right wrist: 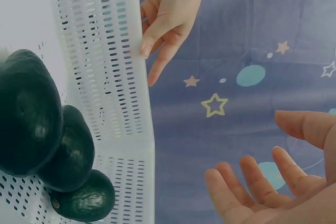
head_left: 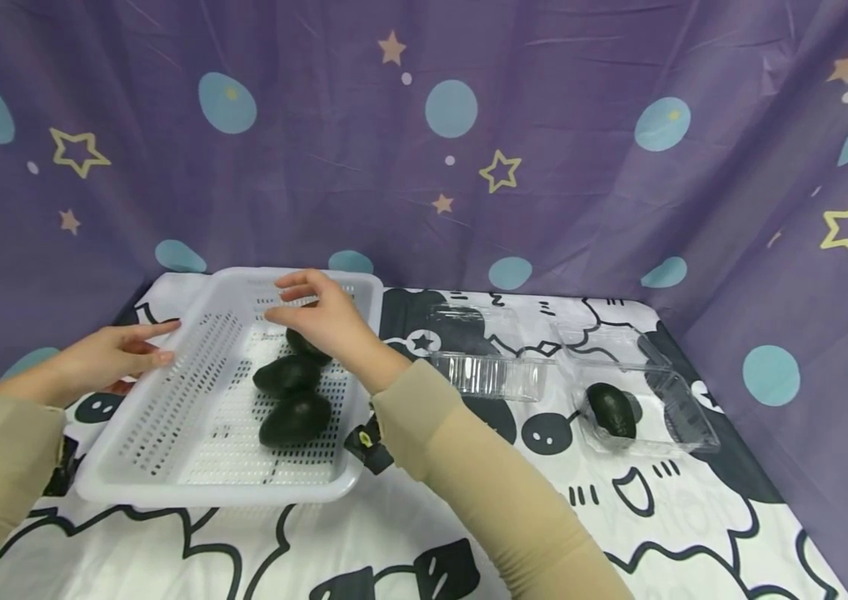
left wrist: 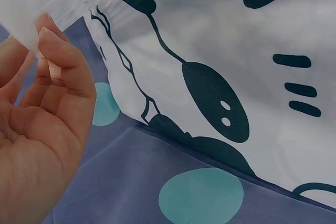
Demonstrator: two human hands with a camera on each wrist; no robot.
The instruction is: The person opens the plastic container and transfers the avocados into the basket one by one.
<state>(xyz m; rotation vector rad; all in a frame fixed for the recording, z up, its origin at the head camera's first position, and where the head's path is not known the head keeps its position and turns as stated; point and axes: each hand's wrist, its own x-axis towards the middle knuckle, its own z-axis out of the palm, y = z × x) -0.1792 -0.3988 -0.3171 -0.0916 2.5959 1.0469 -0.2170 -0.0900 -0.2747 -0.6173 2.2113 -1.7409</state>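
Note:
A white perforated plastic basket stands on the cloth with 3 dark green avocados lying in a row along its right side. At the basket's left rim, my left hand pinches the edge between thumb and fingers; the left wrist view shows these fingers against the white plastic. My right hand hovers above the farthest avocado and partly hides it in the head view. Its fingers are spread and loosely bent, with nothing in them.
Right of the basket stands a clear plastic container with its lid raised and one avocado inside. Another clear container sits between it and the basket. A purple patterned curtain hangs behind the table.

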